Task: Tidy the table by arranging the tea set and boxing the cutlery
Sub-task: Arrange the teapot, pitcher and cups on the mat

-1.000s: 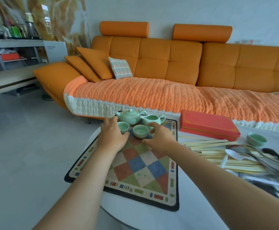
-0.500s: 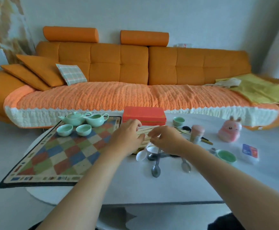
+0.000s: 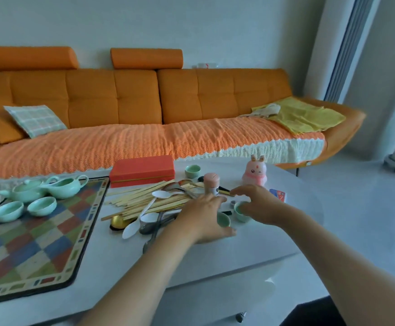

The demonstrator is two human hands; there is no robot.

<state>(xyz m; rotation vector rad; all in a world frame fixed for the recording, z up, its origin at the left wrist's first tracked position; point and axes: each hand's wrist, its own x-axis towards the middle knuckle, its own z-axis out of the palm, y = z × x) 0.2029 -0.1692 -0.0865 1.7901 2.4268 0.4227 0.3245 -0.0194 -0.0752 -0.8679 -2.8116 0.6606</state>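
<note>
Left hand [image 3: 203, 218], right hand [image 3: 261, 205], now around teacups [image 3: 224, 220]

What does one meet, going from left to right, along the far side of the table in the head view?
In order: teapot → pitcher → red box → lone teacup → pink jar → rabbit figure.

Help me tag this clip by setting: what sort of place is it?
Probably a home living room: a long orange sofa with cushions, a white table before it, and a green tea set.
</note>
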